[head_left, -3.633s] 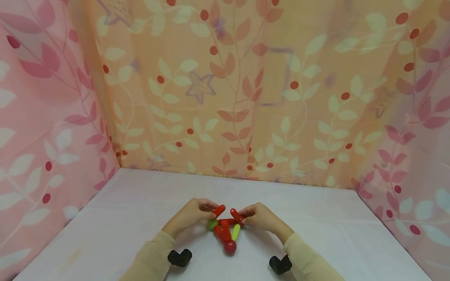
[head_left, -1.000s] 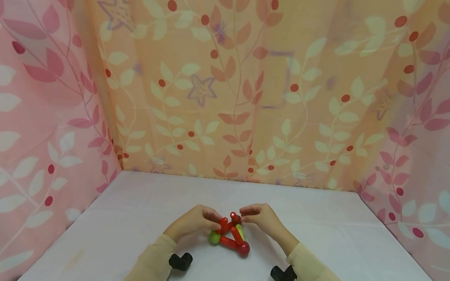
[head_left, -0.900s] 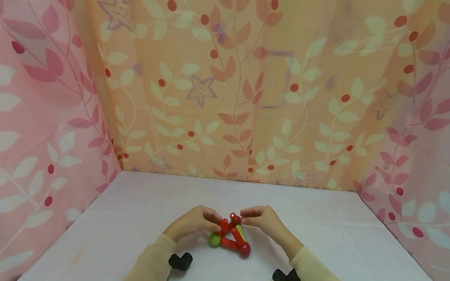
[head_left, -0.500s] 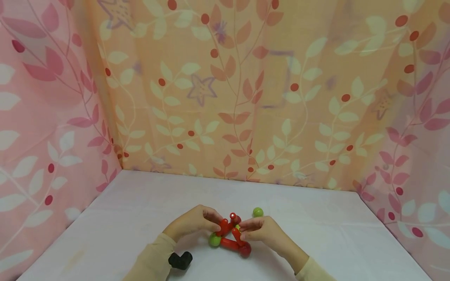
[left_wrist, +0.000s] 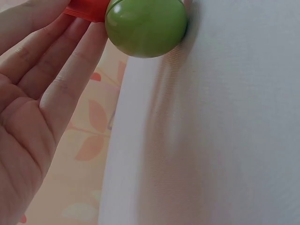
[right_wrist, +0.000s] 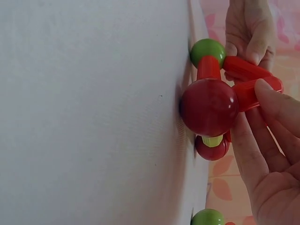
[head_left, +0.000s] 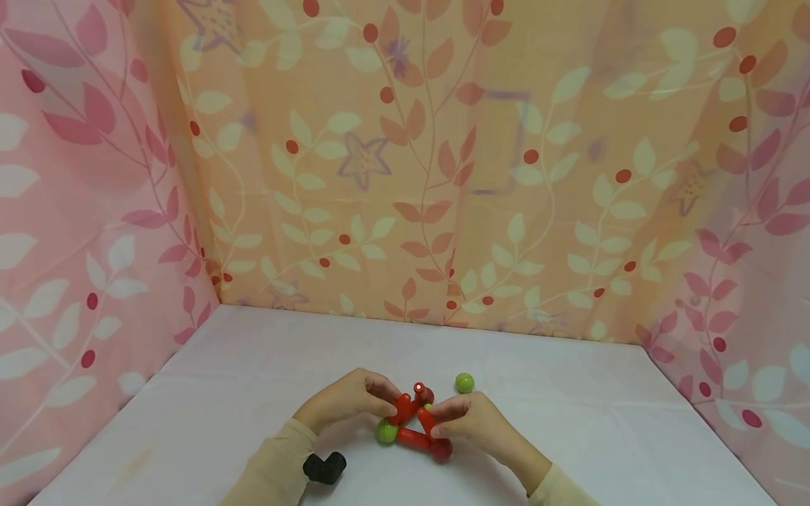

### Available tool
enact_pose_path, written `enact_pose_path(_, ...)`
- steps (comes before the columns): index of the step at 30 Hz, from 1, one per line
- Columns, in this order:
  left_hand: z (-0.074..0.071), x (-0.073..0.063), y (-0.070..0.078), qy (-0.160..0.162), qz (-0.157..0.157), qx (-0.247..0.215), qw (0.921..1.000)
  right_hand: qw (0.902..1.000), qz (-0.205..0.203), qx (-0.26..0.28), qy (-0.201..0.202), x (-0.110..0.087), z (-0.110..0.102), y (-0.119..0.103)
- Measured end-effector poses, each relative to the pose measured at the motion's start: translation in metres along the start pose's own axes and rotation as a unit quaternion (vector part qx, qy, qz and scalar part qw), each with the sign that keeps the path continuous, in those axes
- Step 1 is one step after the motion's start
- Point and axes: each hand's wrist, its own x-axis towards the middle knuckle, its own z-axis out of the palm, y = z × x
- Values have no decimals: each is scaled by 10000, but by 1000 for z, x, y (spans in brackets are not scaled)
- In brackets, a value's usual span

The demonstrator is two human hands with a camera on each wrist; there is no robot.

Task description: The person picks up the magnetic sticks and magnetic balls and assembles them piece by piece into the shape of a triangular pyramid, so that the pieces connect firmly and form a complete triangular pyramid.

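A toy frame of balls and rods stands on the table, its base a triangle. My left hand (head_left: 354,398) pinches the red rod (head_left: 403,405) that rises from the frame's green ball (head_left: 387,431). With thumb and fingers, my right hand (head_left: 471,420) grips another red rod (right_wrist: 255,93), which sticks out of the near red ball (right_wrist: 209,107). A red rod (head_left: 414,439) joins these two balls along the near side. At the back is a second red ball (right_wrist: 212,147) with its own upright rod (head_left: 419,391). A yellow-green rod (right_wrist: 212,141) is mostly hidden by my right hand.
A loose green ball (head_left: 465,382) lies on the white table (head_left: 304,344) just beyond my right hand. Flowered cloth (head_left: 418,161) walls the table at the back and both sides. A black wrist mount (head_left: 325,468) sits by the left sleeve.
My right hand has come nearer, from beside the back red ball to the near red ball's rod. The loose green ball has come into view. Earlier, the frame turned; my left hand now stays put.
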Motion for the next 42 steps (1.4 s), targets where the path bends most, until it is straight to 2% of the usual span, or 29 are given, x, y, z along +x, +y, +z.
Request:
enact_pose_path(8,1,1,-1,16,78,98,9999,9999,62,-118,84,2,0,0)
enact_pose_path(14,2,2,0,92,-32,240,9997,9996,25,-232,126,3,-2,-1)
enact_pose_path(22,5,1,3,-16,-61,104,9999,9996,-52,-247,138,5,-4,0)
enact_pose_path(32,5,1,5,37,-149,187,9997,9993,-59,-335,170,6,-5,1)
enact_pose_path(37,6,4,6,288,-89,98,9995,9991,-59,-388,189,7,-6,1)
enact_pose_path(42,7,6,5,519,156,-4,9985,9998,-79,-133,98,11,-8,-1)
